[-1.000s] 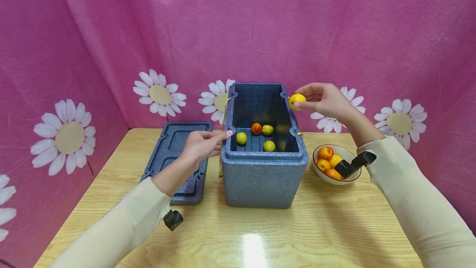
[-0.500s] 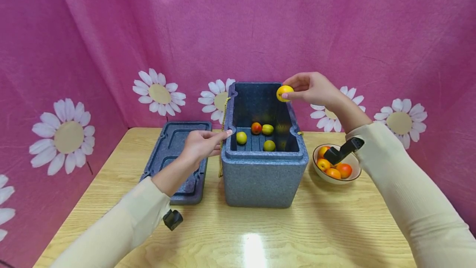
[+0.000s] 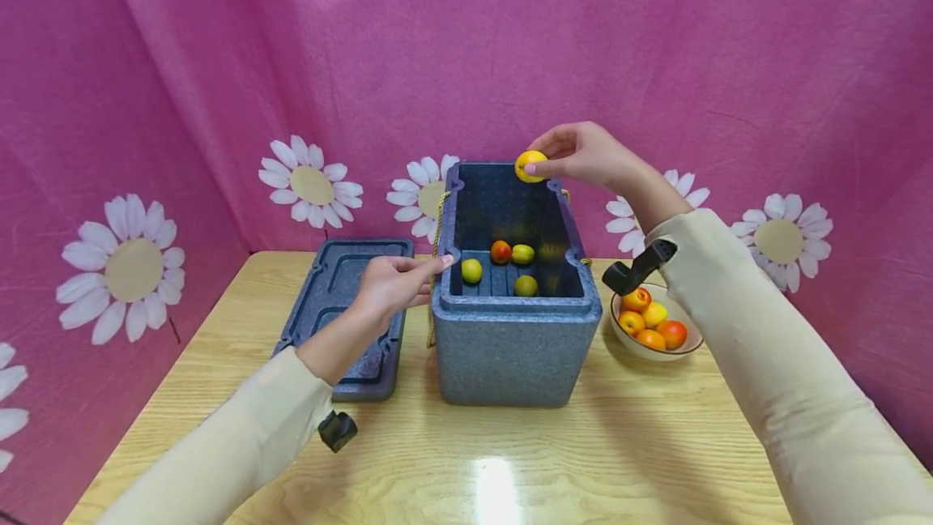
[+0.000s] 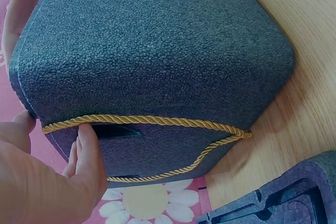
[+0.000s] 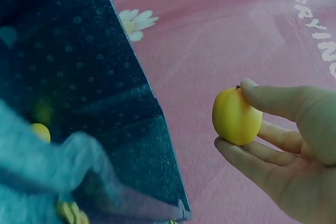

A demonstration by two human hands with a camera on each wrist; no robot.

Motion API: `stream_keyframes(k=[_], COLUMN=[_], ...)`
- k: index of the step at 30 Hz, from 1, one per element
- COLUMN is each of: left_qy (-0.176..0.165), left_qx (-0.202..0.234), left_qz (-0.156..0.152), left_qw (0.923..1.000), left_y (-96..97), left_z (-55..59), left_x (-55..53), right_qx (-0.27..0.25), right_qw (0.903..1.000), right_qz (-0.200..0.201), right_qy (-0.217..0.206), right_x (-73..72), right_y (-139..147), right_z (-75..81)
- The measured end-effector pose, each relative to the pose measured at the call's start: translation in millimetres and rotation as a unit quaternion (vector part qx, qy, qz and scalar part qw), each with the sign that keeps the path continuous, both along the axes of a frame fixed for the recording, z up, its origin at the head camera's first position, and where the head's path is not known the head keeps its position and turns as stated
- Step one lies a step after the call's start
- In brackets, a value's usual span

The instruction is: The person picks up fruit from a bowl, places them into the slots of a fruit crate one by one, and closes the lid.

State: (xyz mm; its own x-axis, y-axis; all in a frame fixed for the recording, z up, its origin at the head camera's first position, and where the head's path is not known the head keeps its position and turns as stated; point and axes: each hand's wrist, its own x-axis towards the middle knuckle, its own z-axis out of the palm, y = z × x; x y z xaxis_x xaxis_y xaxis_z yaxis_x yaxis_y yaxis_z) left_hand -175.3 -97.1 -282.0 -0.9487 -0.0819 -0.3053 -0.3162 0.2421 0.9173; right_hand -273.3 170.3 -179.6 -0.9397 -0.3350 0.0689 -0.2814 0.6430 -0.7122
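- And across it goes: the right hand (image 3: 583, 154) has swung leftward and up since half a second ago, bringing the yellow fruit (image 3: 530, 167) with it, while the left hand (image 3: 397, 286) stays put.
- The right hand has that fruit pinched between thumb and fingertips, up by the far end of the grey box (image 3: 510, 355); whether it is squarely over the opening, one cannot tell.
- The left hand holds the box's near-left edge, thumb on the rim, fingers against the outer side, one fingertip at the gold rope (image 4: 157, 120).
- Between the hands and lower, four more pieces sit inside the box: a red fruit (image 3: 500, 252), a greenish fruit (image 3: 522, 254) touching it, and two yellow-green ones nearer.
- Just left of the left hand, partly behind its forearm, the lid (image 3: 357, 274) lies on the table (image 3: 408, 460).
- Below the right hand, beside its forearm, the bowl (image 3: 659, 353) shows five red, orange and yellow fruits (image 3: 650, 339).
- Beyond both hands hangs a pink curtain (image 3: 466, 47) with white daisies (image 3: 311, 185).
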Motion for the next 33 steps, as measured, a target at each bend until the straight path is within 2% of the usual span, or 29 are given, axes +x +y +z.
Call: stream_keyframes(k=[5, 9, 17, 28, 33], left_qy=[-0.001, -0.001, 0.003, -0.002, -0.004], left_qx=[-0.005, -0.006, -0.009, -0.006, -0.006], left_qz=[-0.003, 0.001, -0.002, 0.001, 0.004], left_qw=[1.0, 1.0, 1.0, 1.0, 1.0], left_y=[-0.8, -2.1, -0.9, 1.6, 2.2], left_z=[-0.1, 1.3, 3.6, 7.1, 8.5], left_x=[0.3, 0.4, 0.7, 2.5, 3.1], right_qx=[-0.011, -0.044, -0.091, -0.1, -0.069], right_qw=[0.9999, 0.9987, 0.9943, 0.9921, 0.9938], right_qz=[-0.004, -0.006, -0.048, -0.059, -0.068], right_qy=[-0.006, -0.024, -0.029, -0.049, -0.055], right_x=[-8.2, -17.7, -34.2, -41.6, -42.0], right_y=[-12, -25, -46, -62, -62], right_z=[1.5, 0.0, -9.9, -18.6, -21.5])
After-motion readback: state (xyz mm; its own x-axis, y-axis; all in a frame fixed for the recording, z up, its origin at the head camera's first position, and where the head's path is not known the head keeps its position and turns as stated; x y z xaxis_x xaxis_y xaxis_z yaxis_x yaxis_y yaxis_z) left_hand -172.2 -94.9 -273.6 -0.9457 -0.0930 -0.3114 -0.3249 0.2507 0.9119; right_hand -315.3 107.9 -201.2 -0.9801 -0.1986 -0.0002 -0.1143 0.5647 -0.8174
